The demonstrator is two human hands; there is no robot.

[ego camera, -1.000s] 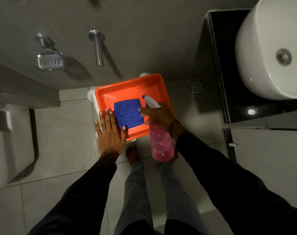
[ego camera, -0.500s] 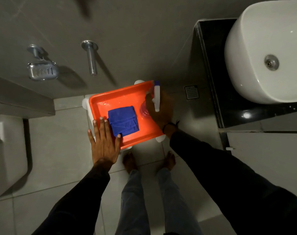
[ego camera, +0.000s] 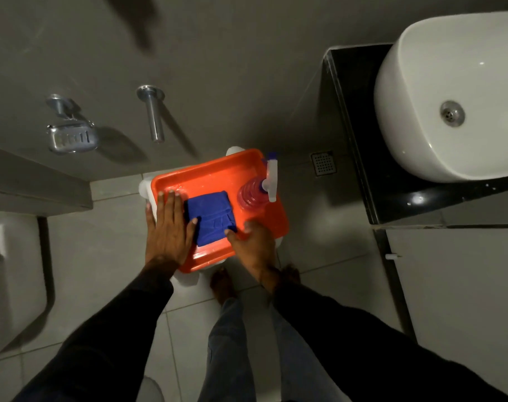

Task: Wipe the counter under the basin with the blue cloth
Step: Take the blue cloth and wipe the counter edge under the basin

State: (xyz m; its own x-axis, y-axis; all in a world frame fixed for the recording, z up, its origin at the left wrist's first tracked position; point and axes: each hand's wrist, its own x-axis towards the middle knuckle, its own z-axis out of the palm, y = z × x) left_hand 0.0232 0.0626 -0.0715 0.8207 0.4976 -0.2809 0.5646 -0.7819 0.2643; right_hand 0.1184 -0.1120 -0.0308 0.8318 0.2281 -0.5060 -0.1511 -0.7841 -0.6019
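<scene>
Resting folded in a glossy orange plastic tray (ego camera: 206, 178), the blue cloth (ego camera: 210, 217) shows a soft, creased rectangular form near the tray's centre. The tray is rectangular with rounded corners and a raised rim, and sits on a white plastic stool (ego camera: 186, 278) on pale floor tiles. At the cloth's 2 o'clock, just beside it, a pink ribbed spray bottle (ego camera: 251, 194) with a white trigger head stands upright inside the tray.

Left hand (ego camera: 168, 230): flat, fingers extended and slightly spread, lying over the tray's 9 o'clock rim, thumb tip touching the cloth's left edge. It holds nothing.

Right hand (ego camera: 252, 245): loosely open, fingers curled a little, at the tray's 5 o'clock corner; one fingertip meets the cloth's lower right corner. Nothing is gripped.

At the tray's 2 o'clock, well apart, a smooth white oval basin (ego camera: 438, 91) sits on a polished black counter (ego camera: 354, 134), its surface reflective.
</scene>
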